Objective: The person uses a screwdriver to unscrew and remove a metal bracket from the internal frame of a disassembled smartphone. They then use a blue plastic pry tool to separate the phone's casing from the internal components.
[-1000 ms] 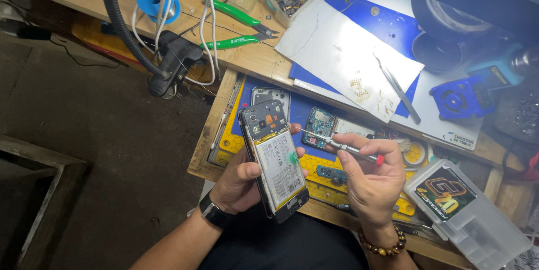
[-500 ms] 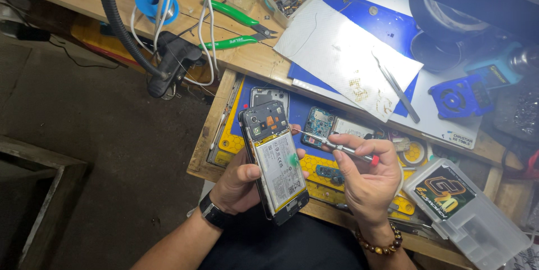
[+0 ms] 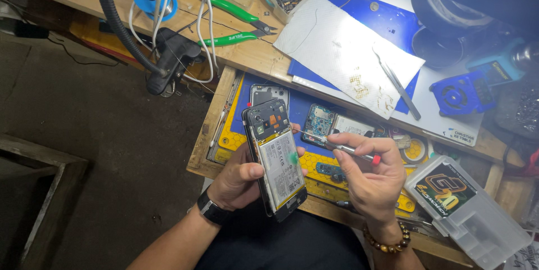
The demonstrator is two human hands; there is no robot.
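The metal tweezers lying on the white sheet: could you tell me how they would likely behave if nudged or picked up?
The tweezers look thin and stiff, so probably light. Lying flat on the white sheet, they would likely slide rather than roll. Their fine tips may bend if dropped.

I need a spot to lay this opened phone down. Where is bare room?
The white sheet, between the green pliers and the tweezers, is mostly bare. The yellow-and-blue mat under both hands is crowded with parts.

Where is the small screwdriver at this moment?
In the head view, the screwdriver is right of centre, in the right hand, its tip toward the opened phone held by the left hand.
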